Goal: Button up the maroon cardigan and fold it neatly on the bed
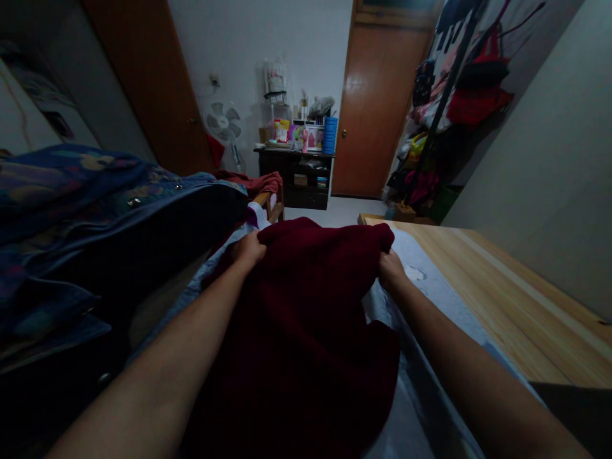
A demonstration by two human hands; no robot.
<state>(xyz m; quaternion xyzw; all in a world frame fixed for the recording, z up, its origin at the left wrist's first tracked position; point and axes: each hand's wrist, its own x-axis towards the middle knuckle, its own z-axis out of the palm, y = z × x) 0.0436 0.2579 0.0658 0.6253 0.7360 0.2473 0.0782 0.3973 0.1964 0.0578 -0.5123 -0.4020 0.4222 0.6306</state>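
A dark red cloth garment [310, 306] hangs stretched between my two hands, its lower part draping toward me. My left hand [249, 250] is closed on its upper left edge. On the opposite side, my right hand [391, 269] grips the upper right corner, where the fabric bunches above the fingers. What kind of garment it is, I cannot tell. Beneath it lies a light grey-blue cloth [430, 274], partly hidden by the garment and my forearms.
A patterned denim jacket [95, 191] is close on the left. Along the right runs a wooden board [507, 287]. Farther back stand a white fan [224, 124], a dark cabinet [268, 167], a brown door [377, 108] and a rack of hanging bags [478, 105].
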